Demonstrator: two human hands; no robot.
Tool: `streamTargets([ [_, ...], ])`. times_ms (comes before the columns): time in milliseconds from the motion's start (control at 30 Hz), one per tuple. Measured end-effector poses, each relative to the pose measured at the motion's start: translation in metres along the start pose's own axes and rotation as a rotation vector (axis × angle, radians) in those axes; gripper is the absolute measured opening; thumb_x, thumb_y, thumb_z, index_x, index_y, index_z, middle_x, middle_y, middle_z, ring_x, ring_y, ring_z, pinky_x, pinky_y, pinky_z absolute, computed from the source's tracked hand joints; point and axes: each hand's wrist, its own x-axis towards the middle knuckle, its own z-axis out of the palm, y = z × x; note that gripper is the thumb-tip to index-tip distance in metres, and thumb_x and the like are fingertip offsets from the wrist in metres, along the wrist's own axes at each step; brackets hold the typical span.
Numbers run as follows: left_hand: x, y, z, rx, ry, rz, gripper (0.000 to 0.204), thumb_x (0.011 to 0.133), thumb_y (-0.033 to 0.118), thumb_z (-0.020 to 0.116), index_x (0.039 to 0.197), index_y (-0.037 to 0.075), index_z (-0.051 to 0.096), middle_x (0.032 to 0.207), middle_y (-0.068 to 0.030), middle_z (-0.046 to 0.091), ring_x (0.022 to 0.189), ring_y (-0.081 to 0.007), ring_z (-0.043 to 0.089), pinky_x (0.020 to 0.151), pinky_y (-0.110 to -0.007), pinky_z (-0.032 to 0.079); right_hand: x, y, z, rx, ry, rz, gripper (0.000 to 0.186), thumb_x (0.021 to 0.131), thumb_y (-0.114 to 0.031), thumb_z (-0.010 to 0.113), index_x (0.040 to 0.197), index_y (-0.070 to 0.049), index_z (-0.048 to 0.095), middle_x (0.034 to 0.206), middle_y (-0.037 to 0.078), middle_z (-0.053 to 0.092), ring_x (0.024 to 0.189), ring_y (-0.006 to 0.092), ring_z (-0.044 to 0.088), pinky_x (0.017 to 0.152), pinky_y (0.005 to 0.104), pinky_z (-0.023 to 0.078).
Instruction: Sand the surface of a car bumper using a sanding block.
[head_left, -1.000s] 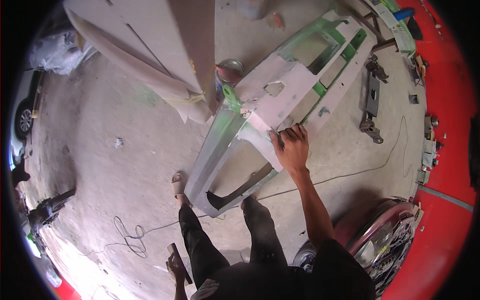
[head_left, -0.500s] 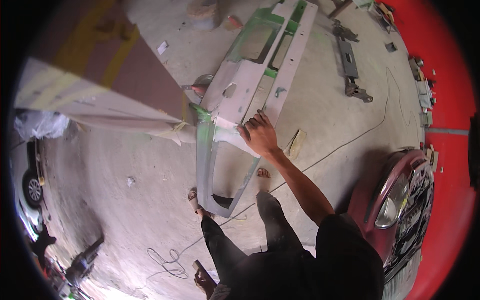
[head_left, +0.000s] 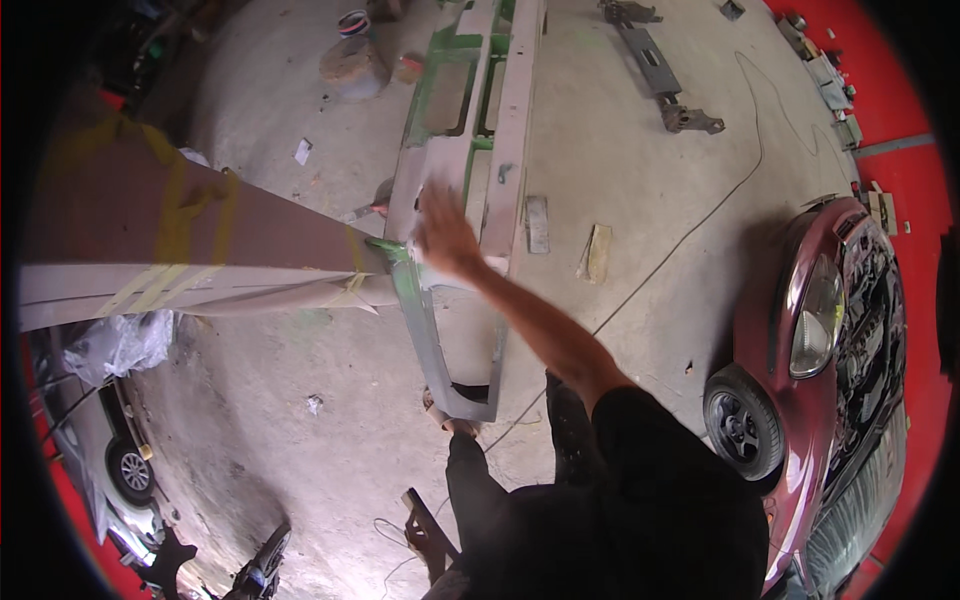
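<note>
A long vehicle body panel, pinkish-grey with green patches and several cut-out openings, stretches away in front of me. Over its middle, above the narrow grey frame end, lies my right hand. Its fingers are stretched out and flat, slightly smeared by motion, and nothing shows in them. Low in the view, beside my leg, my left hand grips a long flat block that looks like a sanding block. Part of that hand is hidden by its shadow and my clothing.
Left of the panel juts a large masked body part with yellow tape. A dark red car with an exposed front stands at right. On the floor lie a cable, a cardboard piece, a grey strip and a metal crossmember.
My right hand has moved left from the panel's right side onto its middle, its fingers straightening. My left hand with the block shows farther up. The whole view has shifted.
</note>
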Motion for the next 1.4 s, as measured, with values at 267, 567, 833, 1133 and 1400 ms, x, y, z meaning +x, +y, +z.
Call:
streamTargets([
  [267,0.127,0.160,0.008,-0.034,-0.138,0.526,0.043,0.097,0.021,0.065,0.135,0.003,0.058,0.120,-0.0210,0.065,0.107,-0.0386,0.063,0.089,-0.047,0.051,-0.160,-0.027,-0.066,0.602,0.009,-0.007,0.018,0.081,-0.014,0.071,0.100,-0.014,0.070,0.113,0.013,0.067,0.112,0.0340,0.064,0.092,0.0443,0.056],
  [567,0.240,0.471,0.107,-0.074,-0.034,0.878,0.047,0.094,0.011,0.064,0.140,0.009,0.056,0.116,-0.0189,0.058,0.105,-0.0404,0.055,0.089,-0.050,0.050,0.064,0.120,-0.048,0.364,0.369,0.962,0.066,0.096,-0.040,0.058,0.142,0.005,0.044,0.137,0.031,0.048,0.127,0.0458,0.048,0.103,0.0532,0.045],
  [833,0.317,0.498,0.171,0.252,0.204,1.101,0.056,0.094,0.021,0.066,0.147,0.011,0.052,0.105,-0.0205,0.052,0.101,-0.0380,0.055,0.087,-0.053,0.047,0.068,0.122,-0.037,0.400,0.265,0.944,0.063,0.104,-0.041,0.043,0.148,0.003,0.037,0.133,0.031,0.054,0.117,0.0488,0.057,0.098,0.0556,0.047],
  [1133,0.355,0.581,0.192,0.266,0.173,1.226,0.057,0.088,0.015,0.071,0.143,0.011,0.055,0.095,-0.0189,0.059,0.093,-0.0380,0.058,0.080,-0.049,0.050,0.079,0.122,-0.061,0.273,0.106,0.994,0.060,0.102,-0.041,0.048,0.146,0.000,0.040,0.123,0.029,0.060,0.103,0.0467,0.065,0.088,0.0552,0.052],
  [1400,0.372,0.630,0.187,0.206,0.137,1.191,0.059,0.089,0.019,0.073,0.145,0.013,0.054,0.102,-0.0228,0.058,0.091,-0.0408,0.059,0.083,-0.049,0.051,0.084,0.111,-0.054,0.249,0.212,0.986,0.051,0.104,-0.037,0.044,0.139,-0.001,0.052,0.121,0.024,0.062,0.103,0.0449,0.065,0.086,0.0534,0.053],
])
